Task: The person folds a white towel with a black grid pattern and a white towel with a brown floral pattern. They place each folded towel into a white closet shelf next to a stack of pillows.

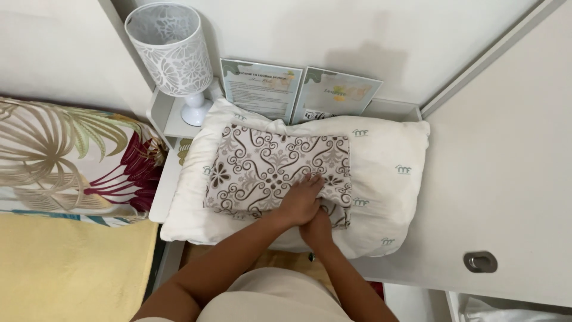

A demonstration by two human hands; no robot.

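A folded cloth (268,167) with a brown and white swirl pattern lies on top of a white pillow (387,179). My left hand (300,201) rests palm down on the cloth's near right corner, fingers spread flat. My right hand (317,229) sits just below it at the cloth's near edge. Its fingers are tucked under the corner and mostly hidden by my left hand. The two hands touch each other.
The pillow rests on a white nightstand (170,119) with a white patterned lamp (173,53) and two printed cards (298,92) against the wall. A floral pillow (65,155) and yellow sheet (65,268) lie at left. A white cabinet door with a metal recessed handle (480,261) is at right.
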